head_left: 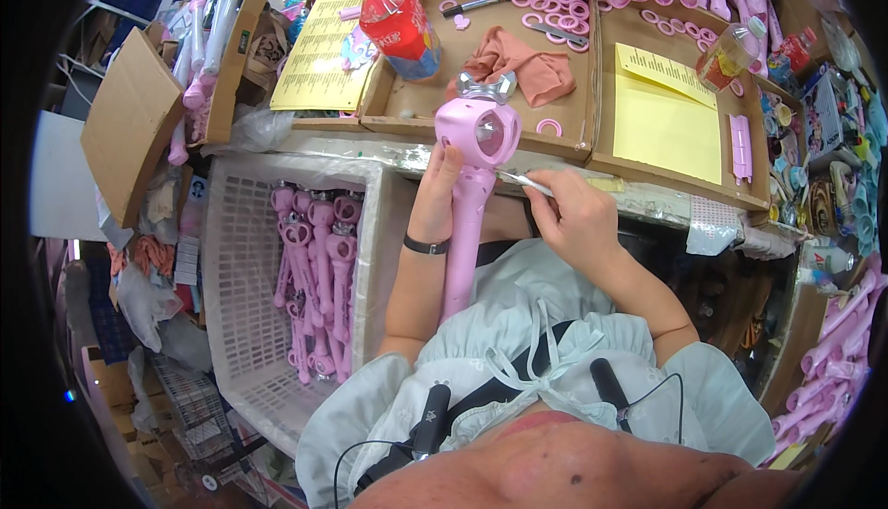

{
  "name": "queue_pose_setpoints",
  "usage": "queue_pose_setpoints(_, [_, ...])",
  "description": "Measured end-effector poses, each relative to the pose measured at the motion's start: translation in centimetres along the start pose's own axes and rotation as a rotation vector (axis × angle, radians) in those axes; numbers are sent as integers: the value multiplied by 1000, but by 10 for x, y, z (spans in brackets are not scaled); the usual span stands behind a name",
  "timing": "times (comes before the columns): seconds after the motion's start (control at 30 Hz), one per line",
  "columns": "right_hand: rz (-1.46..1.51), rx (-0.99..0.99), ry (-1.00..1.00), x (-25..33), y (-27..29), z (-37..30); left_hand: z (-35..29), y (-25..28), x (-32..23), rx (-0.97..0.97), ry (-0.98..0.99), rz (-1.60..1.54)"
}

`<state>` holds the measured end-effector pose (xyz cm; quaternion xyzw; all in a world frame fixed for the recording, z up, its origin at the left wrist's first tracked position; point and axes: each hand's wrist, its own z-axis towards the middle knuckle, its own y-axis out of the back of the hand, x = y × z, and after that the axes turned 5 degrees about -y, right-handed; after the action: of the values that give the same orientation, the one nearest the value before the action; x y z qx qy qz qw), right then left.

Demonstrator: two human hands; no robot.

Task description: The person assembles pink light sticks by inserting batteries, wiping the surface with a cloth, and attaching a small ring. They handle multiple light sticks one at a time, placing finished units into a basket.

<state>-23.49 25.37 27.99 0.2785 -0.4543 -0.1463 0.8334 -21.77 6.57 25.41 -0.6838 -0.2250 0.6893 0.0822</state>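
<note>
pink wand (470, 208), head toward twelve o'clock, sits before us, gripped by our left hand (435, 196) at nine o'clock, seemingly to steady its neck against the slim tool (527, 183) our right hand (581, 219) pinches at three o'clock.

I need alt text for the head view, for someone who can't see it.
A person's left hand grips a pink toy wand while the right hand holds a slim tool at its neck. Beyond are cardboard trays with pink rings; at left, a white basket holds more wands.
</note>
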Motion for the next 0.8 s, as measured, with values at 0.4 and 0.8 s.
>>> queue_pose_setpoints(0.4, [221, -2, -75, -17, -10, -1, -3, -8, 3, 17, -51, 257])
queue_pose_setpoints(0.8, [226, -90, 60, -37, -26, -25, -6, -15, 6, 123, -238, 519])
